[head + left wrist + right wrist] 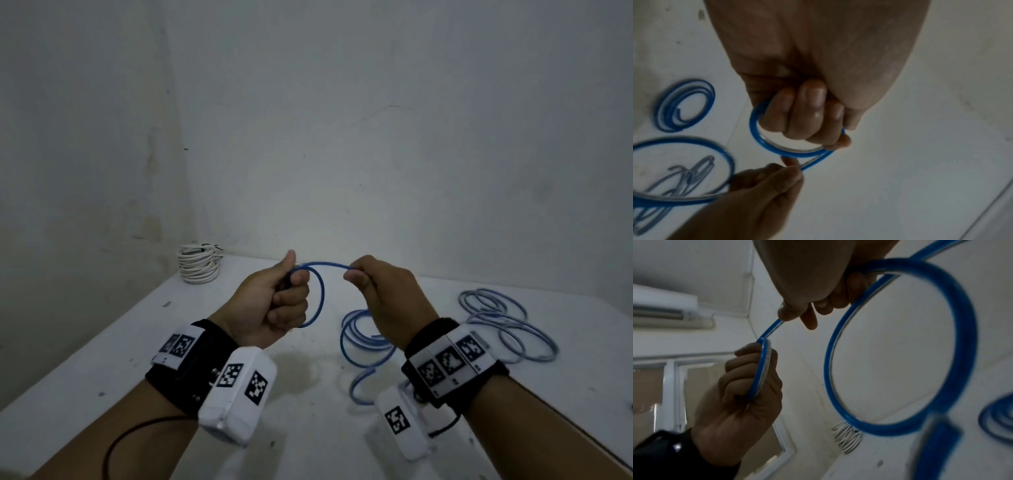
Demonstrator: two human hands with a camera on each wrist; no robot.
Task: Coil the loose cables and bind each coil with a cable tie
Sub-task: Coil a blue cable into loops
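Note:
My left hand (279, 301) grips a small loop of blue cable (320, 287) in a curled fist above the white table (102, 359), thumb up. A short span of that cable (325, 264) runs to my right hand (371, 284), which pinches it between thumb and fingers. The left wrist view shows the loop (764, 141) under my curled left fingers (812, 104). In the right wrist view the cable (968, 344) forms a large ring below my right hand (797, 316). Its loose turns (363, 342) trail onto the table beneath my right wrist.
A pale blue cable (507, 322) lies in loose loops at the right of the table. A white coiled cable (198, 267) stands at the far left corner by the wall. The table's left edge runs diagonally toward me. Walls close the back and left.

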